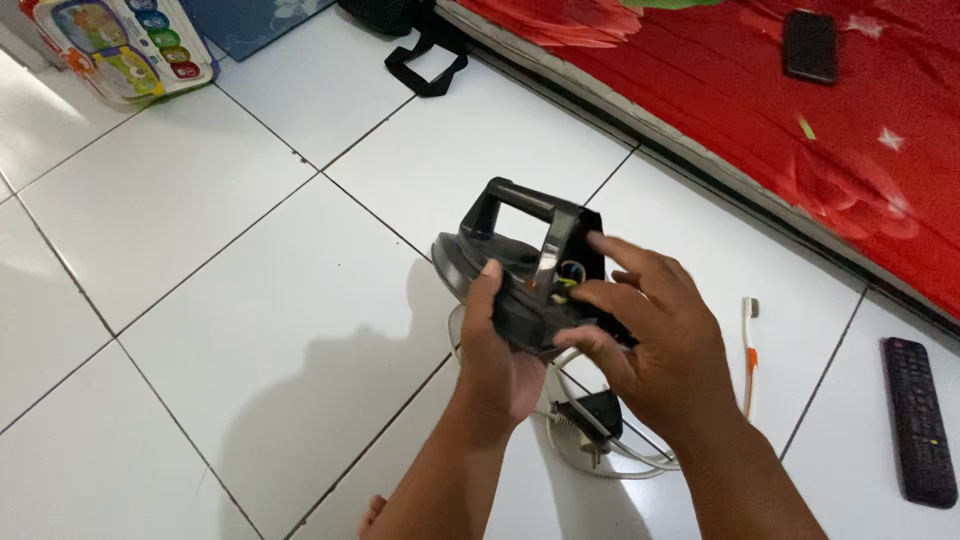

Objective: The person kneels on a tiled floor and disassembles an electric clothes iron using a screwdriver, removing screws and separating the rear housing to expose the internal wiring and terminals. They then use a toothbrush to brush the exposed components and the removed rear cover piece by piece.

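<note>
The left hand (495, 350) grips the iron (520, 270) from beneath, steadying it; right fingers (600, 295), loosely spread, probe its open back.

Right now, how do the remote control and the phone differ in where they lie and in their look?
The remote control lies on the white tiled floor; the phone lies on the red mattress. The remote control is longer, narrower and covered with buttons; the phone shows a plain smooth face. Both are dark, flat and away from the hands.
</note>
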Available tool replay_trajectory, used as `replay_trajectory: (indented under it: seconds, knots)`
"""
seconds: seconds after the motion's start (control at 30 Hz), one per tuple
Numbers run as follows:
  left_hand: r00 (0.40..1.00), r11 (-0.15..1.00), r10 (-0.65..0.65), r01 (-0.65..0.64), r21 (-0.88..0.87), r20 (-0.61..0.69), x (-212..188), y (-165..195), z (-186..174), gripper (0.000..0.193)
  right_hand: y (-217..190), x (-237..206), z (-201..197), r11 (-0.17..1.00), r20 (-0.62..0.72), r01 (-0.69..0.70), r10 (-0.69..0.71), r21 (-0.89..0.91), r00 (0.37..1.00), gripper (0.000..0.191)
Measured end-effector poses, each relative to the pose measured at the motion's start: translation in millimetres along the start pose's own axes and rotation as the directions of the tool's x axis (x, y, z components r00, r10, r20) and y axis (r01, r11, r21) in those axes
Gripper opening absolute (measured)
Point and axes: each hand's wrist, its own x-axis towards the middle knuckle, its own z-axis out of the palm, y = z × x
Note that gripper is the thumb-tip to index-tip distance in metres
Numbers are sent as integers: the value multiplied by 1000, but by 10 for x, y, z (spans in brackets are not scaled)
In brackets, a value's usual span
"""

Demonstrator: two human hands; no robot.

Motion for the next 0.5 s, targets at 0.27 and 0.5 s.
replay_trajectory:
  seconds: [0.27,0.5]
  knots:
    - [999,996,-30,33,81,-36,25,-81,16,50,12,-67,125,996,-89,-84,85,14,992,28]
    - [998,996,-8,14,91,-62,40,-137,11,44,5,-118,148,985,-138,-136,150,104,979,26]
